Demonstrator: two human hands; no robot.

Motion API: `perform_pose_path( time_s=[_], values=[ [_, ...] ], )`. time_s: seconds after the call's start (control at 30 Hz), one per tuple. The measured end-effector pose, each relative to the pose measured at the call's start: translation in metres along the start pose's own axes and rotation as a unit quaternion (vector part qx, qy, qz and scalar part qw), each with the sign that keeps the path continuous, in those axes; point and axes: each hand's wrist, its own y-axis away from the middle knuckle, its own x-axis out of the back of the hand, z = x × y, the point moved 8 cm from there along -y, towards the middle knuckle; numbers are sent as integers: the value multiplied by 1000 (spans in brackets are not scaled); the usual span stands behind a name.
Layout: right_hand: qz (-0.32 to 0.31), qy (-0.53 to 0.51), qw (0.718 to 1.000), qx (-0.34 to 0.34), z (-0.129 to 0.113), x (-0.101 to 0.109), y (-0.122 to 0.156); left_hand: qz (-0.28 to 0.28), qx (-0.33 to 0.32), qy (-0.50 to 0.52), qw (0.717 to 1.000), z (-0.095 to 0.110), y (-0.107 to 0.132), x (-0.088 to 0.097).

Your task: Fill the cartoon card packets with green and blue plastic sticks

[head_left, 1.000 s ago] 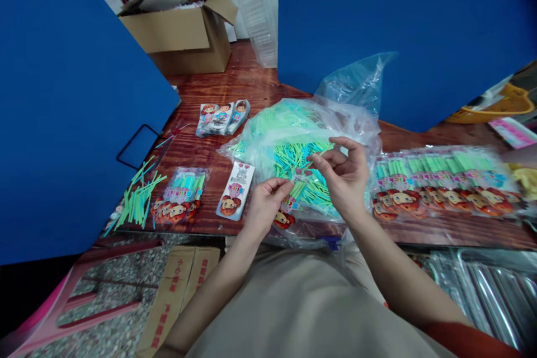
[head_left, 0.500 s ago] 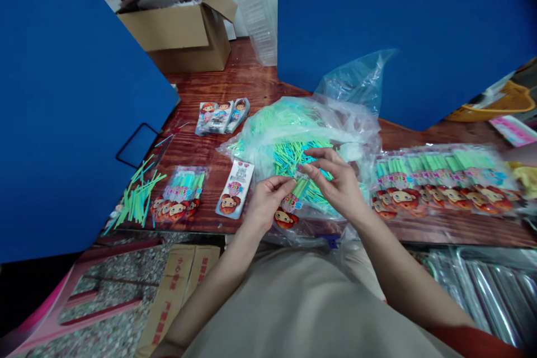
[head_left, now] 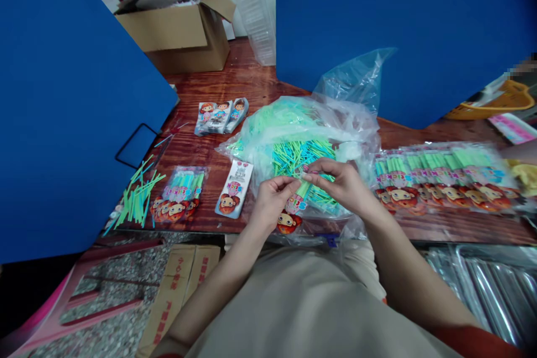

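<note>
My left hand (head_left: 272, 201) and my right hand (head_left: 339, 182) meet above a large clear plastic bag (head_left: 352, 117) of green and teal sticks. Between their fingertips they pinch the top of a small bundle of green sticks (head_left: 302, 189) in a clear sleeve. A printed cartoon-face card (head_left: 289, 218) sits at its lower end. Left of my left hand, a loose printed card (head_left: 234, 189) lies on the wooden table (head_left: 247, 81).
Finished packs (head_left: 444, 182) lie right, another pack (head_left: 180, 193) and loose sticks (head_left: 136, 198) left. Blue panels (head_left: 67, 95) stand around. A cardboard box (head_left: 176, 33) sits behind. A person's forearm (head_left: 520, 152) shows far right.
My right hand has moved left and down toward my left hand. Both hands now pinch the top of the small bundle closely together, and the bundle looks more upright.
</note>
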Motion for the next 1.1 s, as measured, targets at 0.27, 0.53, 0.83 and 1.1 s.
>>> perform_pose_path(
  time_s=[0.27,0.53,0.83,1.1],
  values=[
    [-13,-10,999,-38,-1,6,1,13,17,17,1000,-7,1,3],
    [-17,60,998,-12,-10,9,-4,-58,54,-34,996,-14,3,-1],
    [-140,108,984,-8,-10,2,-11,-58,69,-56,994,-21,5,-2],
    [-94,-28,995,-28,-6,0,-11,-37,54,-24,998,-20,4,1]
  ],
)
